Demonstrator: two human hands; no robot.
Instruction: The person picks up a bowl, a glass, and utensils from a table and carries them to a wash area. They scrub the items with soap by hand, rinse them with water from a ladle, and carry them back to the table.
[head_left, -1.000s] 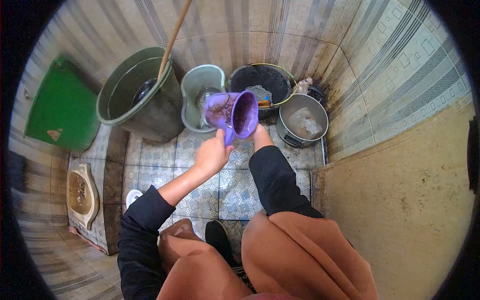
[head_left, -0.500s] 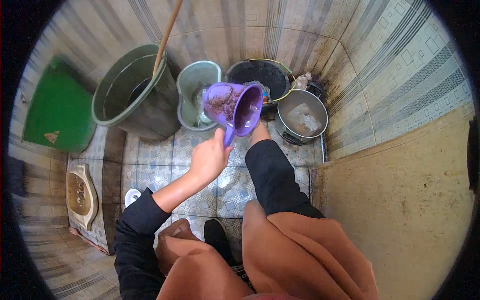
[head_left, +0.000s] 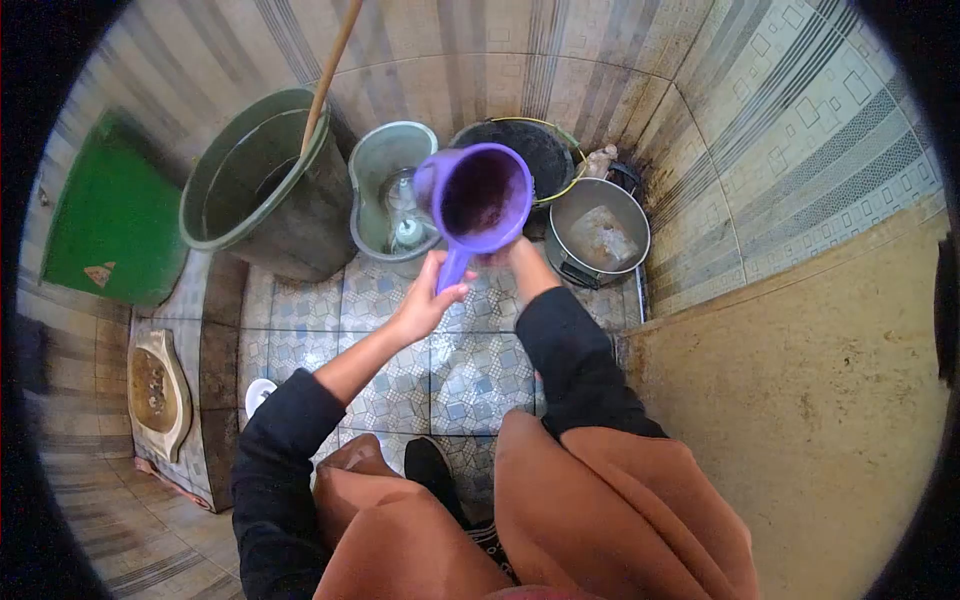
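- Left hand [head_left: 425, 300]: grip closed around the handle of a purple plastic water scoop [head_left: 478, 197]; fingers wrapped, thumb on top.
- Purple scoop: held above the floor, in front of the buckets, its round mouth turned up toward the camera; dark interior, contents not readable.
- Right hand [head_left: 505, 256]: mostly hidden beneath the scoop's bowl; it appears to touch the underside, but whether the grip is spread or pressed together cannot be told.
- Both forearms in black sleeves; rust-brown cloth covers the knees at the lower edge.
- Large dark green plastic bucket [head_left: 262, 190]: left rear, a wooden stick [head_left: 331, 65] leaning in it; stick's top cut off by the frame.
- Small pale green plastic pail [head_left: 385, 190]: just beside the large bucket, a small indistinct object inside.
- Black round tub [head_left: 545, 150]: behind the scoop, partly hidden by it.
- Grey metal pot [head_left: 598, 232]: right rear against the wall, holding a pale lump, hard to make out.
- Floor [head_left: 470, 370]: patterned blue-grey tiles, wet-looking.
- Squat toilet pan [head_left: 158, 385]: set into a raised step at far left.
- Green panel [head_left: 115, 220]: against the left wall.
- Room: narrow tiled walls with striped and geometric patterns; a plain tan surface [head_left: 800, 400] fills the right side.
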